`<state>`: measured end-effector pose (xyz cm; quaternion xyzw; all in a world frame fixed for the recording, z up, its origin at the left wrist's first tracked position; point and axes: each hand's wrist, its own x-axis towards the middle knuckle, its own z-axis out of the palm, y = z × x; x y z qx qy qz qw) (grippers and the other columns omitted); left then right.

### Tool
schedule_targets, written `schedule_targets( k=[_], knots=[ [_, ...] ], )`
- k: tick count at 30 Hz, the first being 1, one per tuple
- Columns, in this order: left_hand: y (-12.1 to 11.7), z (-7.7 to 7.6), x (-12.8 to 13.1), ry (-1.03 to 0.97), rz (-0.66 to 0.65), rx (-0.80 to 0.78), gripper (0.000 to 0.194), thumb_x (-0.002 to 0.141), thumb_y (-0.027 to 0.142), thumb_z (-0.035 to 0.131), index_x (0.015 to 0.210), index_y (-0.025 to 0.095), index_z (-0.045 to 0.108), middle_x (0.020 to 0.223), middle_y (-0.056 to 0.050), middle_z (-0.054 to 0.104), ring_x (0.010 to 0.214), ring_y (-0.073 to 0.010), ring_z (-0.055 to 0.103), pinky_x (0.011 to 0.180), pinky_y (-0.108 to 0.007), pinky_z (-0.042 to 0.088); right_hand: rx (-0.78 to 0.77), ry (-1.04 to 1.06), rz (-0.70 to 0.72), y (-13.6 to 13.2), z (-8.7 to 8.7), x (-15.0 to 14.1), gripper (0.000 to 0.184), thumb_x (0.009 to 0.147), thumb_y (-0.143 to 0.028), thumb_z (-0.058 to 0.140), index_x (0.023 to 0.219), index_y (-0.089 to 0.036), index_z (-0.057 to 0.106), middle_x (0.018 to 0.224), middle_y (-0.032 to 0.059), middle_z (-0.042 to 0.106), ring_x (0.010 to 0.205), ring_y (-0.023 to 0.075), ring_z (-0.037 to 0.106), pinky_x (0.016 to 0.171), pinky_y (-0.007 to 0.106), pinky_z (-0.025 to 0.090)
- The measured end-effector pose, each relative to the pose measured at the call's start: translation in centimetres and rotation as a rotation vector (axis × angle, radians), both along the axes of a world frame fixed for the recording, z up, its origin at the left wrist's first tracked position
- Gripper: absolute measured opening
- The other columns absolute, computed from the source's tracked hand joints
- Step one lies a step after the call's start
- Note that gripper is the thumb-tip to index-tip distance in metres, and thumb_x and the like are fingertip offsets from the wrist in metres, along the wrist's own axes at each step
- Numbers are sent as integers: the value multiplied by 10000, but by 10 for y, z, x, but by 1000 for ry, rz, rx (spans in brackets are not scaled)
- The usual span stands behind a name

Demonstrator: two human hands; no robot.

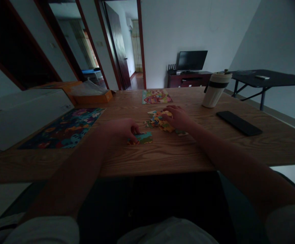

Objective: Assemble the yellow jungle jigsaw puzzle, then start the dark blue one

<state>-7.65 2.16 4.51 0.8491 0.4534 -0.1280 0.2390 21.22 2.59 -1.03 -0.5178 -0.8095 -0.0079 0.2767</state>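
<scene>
Near the front of the wooden table, my left hand [123,129] bends its thumb and fingers onto the left end of a small joined strip of jigsaw pieces [145,137], blue and green on top. The exact piece under those fingertips is partly hidden. To the right, my right hand [178,117] lies over a loose heap of jigsaw pieces [160,121], its fingers stretched out and apart across the top. A few pieces at the heap's edge lie flat beneath my right wrist. Behind the heap is a colourful picture sheet [157,96].
On the left lie a dark illustrated sheet [71,130], a white box [33,112] and an orange box [93,98] with clear plastic. At the right stand a cream cup [216,93] and a black flat object [238,122]. The table's front edge [162,171] runs close to me.
</scene>
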Motion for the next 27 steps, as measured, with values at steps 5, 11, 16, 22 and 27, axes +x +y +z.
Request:
schedule_targets(
  k=[5,11,16,22,27],
  knots=[
    [9,3,-12,-27,-41,69,432,753,482,742,1120,258,779,976,-35,773,842,-221,673,763,-293,470,-19,35,-63,10,-2,12,414,1005,-461,488,1248,-185,677,1319,159,655,1257,326,577,1082,501,418],
    [41,4,-61,-44,259,355,689,796,584,653,1356,184,648,1131,-100,752,1006,-270,685,880,-321,493,-74,-4,66,10,-4,9,387,973,-453,565,1265,-224,673,1331,126,657,1257,305,580,1083,461,427],
    [55,-14,-68,32,279,268,754,684,679,723,1292,233,696,1289,-101,705,1115,-305,660,931,-338,480,-163,-137,193,5,-7,2,395,936,-465,611,1254,-242,686,1290,116,663,1207,304,602,1051,420,451],
    [45,-13,-49,88,203,218,709,666,674,724,1221,233,725,1198,-83,736,1028,-279,668,835,-311,469,-212,-215,189,6,-8,4,482,921,-479,621,1329,-224,649,1371,142,629,1290,335,549,1092,453,420],
    [38,-9,-40,115,168,268,655,712,556,709,1268,210,697,1181,-89,728,1004,-273,668,814,-315,471,-232,-208,177,8,-10,4,504,920,-495,617,1351,-234,636,1411,127,613,1320,331,535,1116,452,405]
  ],
)
